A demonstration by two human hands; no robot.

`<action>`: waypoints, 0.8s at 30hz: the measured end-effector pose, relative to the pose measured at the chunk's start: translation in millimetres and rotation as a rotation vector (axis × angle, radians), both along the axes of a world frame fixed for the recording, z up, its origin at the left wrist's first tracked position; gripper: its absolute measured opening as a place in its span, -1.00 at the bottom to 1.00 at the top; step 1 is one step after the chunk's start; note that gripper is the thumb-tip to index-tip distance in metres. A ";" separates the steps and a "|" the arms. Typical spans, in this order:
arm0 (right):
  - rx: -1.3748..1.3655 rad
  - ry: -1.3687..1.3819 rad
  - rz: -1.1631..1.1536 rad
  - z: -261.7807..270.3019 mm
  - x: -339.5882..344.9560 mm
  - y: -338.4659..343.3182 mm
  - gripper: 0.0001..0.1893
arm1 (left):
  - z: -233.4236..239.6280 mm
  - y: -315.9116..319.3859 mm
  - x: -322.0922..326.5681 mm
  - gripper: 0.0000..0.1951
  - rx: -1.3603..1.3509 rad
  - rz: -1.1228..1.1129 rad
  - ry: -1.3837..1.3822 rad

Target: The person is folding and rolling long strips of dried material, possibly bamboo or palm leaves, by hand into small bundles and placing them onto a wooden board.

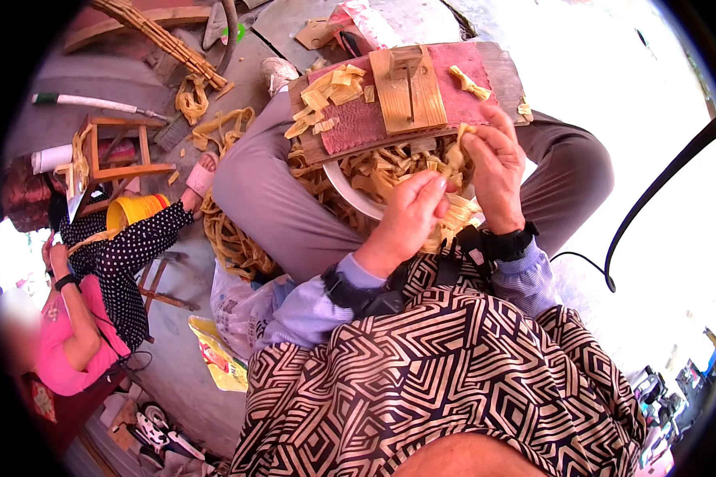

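Note:
Between my two hands is a knotted yellowish strip (455,156), which looks like a dried tofu-skin or similar flat strip. My left hand (407,216) pinches its lower end, and my right hand (494,161) grips its upper end. Beneath them a white basin (358,195) holds many such pieces. Beyond it lies a wooden board (504,65) with a red cloth (462,59) on it, and a wooden block (388,89) carrying an upright slotted metal piece. One tied knot (470,82) rests right of the block; short cut pieces (334,86) lie to its left.
Long loose strips (230,235) are heaped on the floor beside my left leg, near a plastic bag (238,304) and a yellow packet (218,355). At the left, a seated person (74,334) handles a strip near a yellow bucket (132,211) and a wooden stool (125,172).

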State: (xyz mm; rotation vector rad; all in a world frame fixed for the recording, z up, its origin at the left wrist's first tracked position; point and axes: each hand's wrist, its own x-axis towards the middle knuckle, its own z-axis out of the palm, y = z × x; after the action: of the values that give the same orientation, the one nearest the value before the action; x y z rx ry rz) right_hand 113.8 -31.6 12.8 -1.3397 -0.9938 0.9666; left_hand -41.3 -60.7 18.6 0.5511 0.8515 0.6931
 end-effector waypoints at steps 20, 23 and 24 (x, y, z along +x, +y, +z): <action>-0.307 -0.062 0.682 116.8 85.6 41.1 -0.80 | 123.1 66.3 -92.7 -0.79 0.636 -0.312 0.512; 0.055 -0.531 0.433 78.9 43.9 43.5 -0.77 | 68.9 85.6 -81.2 -0.76 0.574 -0.280 0.393; 0.139 -0.686 0.442 82.2 37.2 44.2 -0.70 | 61.5 88.3 -79.4 -0.75 0.498 -0.300 0.355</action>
State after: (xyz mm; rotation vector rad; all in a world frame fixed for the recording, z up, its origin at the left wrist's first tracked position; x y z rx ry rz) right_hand 151.1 12.6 95.0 -1.3864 -1.9037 0.7341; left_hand -120.7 27.6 80.1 1.2514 0.8993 0.5347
